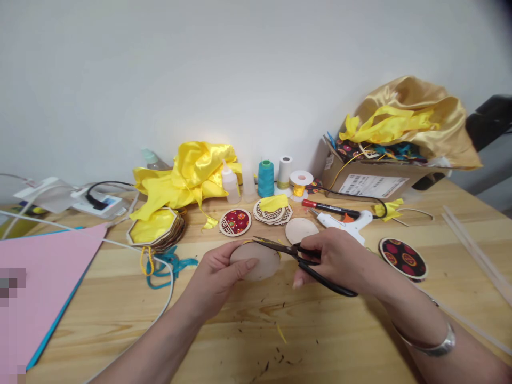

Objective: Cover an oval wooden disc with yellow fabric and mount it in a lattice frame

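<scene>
My left hand is closed around a round wooden disc, thumb on its face, holding it just above the wooden table. A thin yellow fabric edge shows along the disc's top rim. My right hand grips black scissors by the handles. Their blades point left along the disc's upper edge. A silver bangle sits on my right wrist.
Behind my hands lie a bare wooden disc, fretwork discs, a red patterned disc, a dark patterned disc, a white glue gun, thread spools, yellow satin and a cardboard box. Pink paper covers the left.
</scene>
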Demonstrator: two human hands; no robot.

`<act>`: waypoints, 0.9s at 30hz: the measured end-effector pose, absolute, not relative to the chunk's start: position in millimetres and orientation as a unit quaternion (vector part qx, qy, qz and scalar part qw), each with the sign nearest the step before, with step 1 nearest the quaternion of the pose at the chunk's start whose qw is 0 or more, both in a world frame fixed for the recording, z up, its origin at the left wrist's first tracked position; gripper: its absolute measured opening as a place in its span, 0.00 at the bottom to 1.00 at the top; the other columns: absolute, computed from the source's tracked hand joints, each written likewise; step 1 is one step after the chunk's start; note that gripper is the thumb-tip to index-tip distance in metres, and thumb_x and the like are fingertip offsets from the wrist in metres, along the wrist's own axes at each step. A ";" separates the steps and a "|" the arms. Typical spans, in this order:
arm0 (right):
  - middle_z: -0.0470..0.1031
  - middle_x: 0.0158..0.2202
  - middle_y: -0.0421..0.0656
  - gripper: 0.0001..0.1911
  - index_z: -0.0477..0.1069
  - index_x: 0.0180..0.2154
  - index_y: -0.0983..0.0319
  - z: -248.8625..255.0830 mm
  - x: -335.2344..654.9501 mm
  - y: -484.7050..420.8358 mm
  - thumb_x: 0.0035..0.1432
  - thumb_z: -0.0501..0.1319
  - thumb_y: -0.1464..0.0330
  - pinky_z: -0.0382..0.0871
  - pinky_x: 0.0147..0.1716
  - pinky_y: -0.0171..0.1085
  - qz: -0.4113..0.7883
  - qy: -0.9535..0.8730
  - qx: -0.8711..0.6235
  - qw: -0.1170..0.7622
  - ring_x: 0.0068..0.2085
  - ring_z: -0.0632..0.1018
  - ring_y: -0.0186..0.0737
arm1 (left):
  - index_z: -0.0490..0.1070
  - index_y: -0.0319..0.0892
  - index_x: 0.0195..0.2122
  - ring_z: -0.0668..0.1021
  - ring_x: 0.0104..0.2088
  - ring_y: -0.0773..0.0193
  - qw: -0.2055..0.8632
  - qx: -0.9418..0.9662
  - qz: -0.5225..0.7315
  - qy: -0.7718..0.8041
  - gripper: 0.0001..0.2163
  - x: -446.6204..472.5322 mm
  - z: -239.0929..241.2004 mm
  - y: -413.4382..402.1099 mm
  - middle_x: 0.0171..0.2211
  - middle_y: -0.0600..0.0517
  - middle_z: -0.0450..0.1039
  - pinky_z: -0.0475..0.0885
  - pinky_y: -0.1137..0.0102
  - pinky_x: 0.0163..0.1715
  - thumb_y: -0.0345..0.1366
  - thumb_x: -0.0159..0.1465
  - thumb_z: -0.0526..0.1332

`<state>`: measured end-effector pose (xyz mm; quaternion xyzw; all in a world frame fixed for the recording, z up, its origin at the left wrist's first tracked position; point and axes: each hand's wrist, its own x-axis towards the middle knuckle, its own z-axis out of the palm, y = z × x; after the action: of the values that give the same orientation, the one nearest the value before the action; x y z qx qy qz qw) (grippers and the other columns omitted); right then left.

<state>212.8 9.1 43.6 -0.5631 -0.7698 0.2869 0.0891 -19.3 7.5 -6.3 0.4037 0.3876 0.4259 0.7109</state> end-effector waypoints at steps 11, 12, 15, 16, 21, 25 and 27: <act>0.58 0.19 0.35 0.21 0.63 0.20 0.62 44.5 209.3 15.0 0.50 0.60 0.52 0.50 0.21 0.32 0.310 -0.728 -0.580 0.195 0.23 0.59 0.31 | 0.78 0.40 0.38 0.80 0.34 0.63 0.731 0.348 0.447 0.381 0.11 -18.1 -1.3 6.7 0.34 0.50 0.81 0.75 0.71 0.37 0.31 0.52 0.69; 0.58 0.20 0.35 0.21 0.62 0.22 0.61 48.6 208.8 15.2 0.51 0.59 0.51 0.50 0.21 0.32 0.326 -0.726 -0.567 0.213 0.24 0.59 0.31 | 0.77 0.40 0.38 0.80 0.34 0.63 0.738 0.334 0.451 0.374 0.11 -18.1 -0.3 6.7 0.34 0.49 0.81 0.75 0.71 0.37 0.30 0.53 0.69; 0.59 0.22 0.36 0.20 0.61 0.26 0.61 61.8 203.8 14.4 0.54 0.58 0.51 0.50 0.21 0.32 0.341 -0.739 -0.536 0.226 0.24 0.60 0.32 | 0.77 0.39 0.39 0.80 0.32 0.65 0.754 0.290 0.463 0.364 0.12 -17.7 3.3 7.9 0.34 0.49 0.80 0.76 0.72 0.33 0.28 0.52 0.69; 0.60 0.23 0.36 0.19 0.61 0.27 0.61 64.0 200.8 14.2 0.54 0.58 0.51 0.51 0.21 0.32 0.339 -0.743 -0.531 0.225 0.25 0.60 0.32 | 0.77 0.39 0.38 0.80 0.32 0.65 0.757 0.273 0.469 0.364 0.12 -17.5 4.5 8.4 0.34 0.49 0.80 0.77 0.73 0.32 0.27 0.52 0.69; 0.61 0.24 0.36 0.19 0.61 0.29 0.61 48.4 183.0 18.1 0.58 0.55 0.52 0.54 0.23 0.33 0.372 -0.720 -0.524 0.260 0.26 0.61 0.33 | 0.76 0.38 0.39 0.80 0.31 0.65 0.762 0.221 0.492 0.358 0.13 -17.3 7.3 9.8 0.34 0.48 0.80 0.77 0.73 0.31 0.26 0.51 0.69; 0.61 0.24 0.36 0.18 0.61 0.30 0.60 30.4 179.1 19.2 0.55 0.59 0.53 0.54 0.24 0.33 0.359 -0.720 -0.539 0.248 0.26 0.62 0.33 | 0.76 0.38 0.40 0.80 0.33 0.63 0.757 0.215 0.505 0.355 0.13 -17.8 5.7 10.7 0.35 0.48 0.80 0.78 0.72 0.32 0.26 0.52 0.68; 0.62 0.25 0.36 0.17 0.61 0.29 0.60 26.8 181.2 16.9 0.52 0.61 0.54 0.54 0.24 0.34 0.325 -0.728 -0.560 0.224 0.27 0.62 0.34 | 0.76 0.39 0.40 0.81 0.33 0.62 0.751 0.214 0.515 0.354 0.12 -18.1 4.5 11.7 0.36 0.48 0.80 0.78 0.71 0.33 0.26 0.53 0.68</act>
<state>181.2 16.9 26.8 -0.5603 -0.7284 0.3249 0.2236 -18.1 11.7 4.5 0.2138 0.3541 0.5148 0.7509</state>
